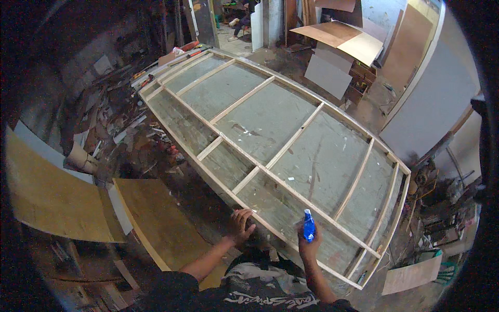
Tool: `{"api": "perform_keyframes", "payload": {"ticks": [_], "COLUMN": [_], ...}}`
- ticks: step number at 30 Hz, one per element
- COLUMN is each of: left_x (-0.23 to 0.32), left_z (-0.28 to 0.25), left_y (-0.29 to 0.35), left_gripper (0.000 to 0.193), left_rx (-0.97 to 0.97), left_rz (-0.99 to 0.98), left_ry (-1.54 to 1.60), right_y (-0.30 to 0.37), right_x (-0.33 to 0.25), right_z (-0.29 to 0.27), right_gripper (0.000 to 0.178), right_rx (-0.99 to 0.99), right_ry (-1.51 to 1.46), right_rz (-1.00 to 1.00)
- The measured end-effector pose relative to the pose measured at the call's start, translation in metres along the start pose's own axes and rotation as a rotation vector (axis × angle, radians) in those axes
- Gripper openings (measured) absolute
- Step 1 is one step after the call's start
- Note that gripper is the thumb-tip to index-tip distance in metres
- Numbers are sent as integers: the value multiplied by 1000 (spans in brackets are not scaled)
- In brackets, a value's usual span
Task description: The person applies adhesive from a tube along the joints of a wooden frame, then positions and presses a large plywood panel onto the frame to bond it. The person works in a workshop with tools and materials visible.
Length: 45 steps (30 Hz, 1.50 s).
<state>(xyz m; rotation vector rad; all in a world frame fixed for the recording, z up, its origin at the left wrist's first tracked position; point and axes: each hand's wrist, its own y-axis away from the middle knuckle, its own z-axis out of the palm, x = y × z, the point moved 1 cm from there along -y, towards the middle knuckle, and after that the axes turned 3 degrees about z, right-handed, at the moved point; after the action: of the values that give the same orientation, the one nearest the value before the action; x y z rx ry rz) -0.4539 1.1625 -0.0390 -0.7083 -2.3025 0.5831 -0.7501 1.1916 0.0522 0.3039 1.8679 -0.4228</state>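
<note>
A large wooden frame (291,182) made of pale thin battens lies across a worn greenish-grey table (244,112). My right hand (310,250) is wrapped round a blue squeeze bottle (309,229) with a white tip, held upright over the frame's near right part. At the frame's near rail is my left hand (241,227), its fingers spread and the thumb apart; whether it rests on the rail or hovers beside it I cannot tell. Small white scraps (291,179) lie on the table inside the frame.
Brown board sheets (166,223) lean at the near left, and scrap wood (119,130) litters the floor behind them. Red-handled tools lie at the table's far left end. More boards (338,39) stand at the far right. A seated person (241,23) shows in part through the doorway.
</note>
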Motion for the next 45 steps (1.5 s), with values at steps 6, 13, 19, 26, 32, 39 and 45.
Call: {"api": "perform_keyframes", "payload": {"ticks": [6,13,19,26,32,39,45], "left_x": [-14,45,53,-104,-205,-219,-248], "left_z": [6,15,-12,-53,-44,-40,-37], "left_y": [7,-9,-17,-80,-177,-191,-193], "left_gripper": [56,47,34,25,44,37,31], "left_rx": [-10,240,135,449,-295,-545,-590], "left_rz": [-11,-230,-319,-566,-737,-571,-790], "left_ry": [-12,-60,-88,22,-23,-121,68], "right_y": [8,16,-26,-68,-148,-395,-543], "right_x": [23,46,38,-68,-82,1,55], "right_z": [33,27,9,-40,48,133,168], "right_gripper": [61,65,49,43,36,20,21], "right_rx": [-265,-78,-205,-110,168,35,83], "right_ry": [276,342,-236,-543,-277,56,-91], "right_rz": [26,-346,389,336,608,301,228]}}
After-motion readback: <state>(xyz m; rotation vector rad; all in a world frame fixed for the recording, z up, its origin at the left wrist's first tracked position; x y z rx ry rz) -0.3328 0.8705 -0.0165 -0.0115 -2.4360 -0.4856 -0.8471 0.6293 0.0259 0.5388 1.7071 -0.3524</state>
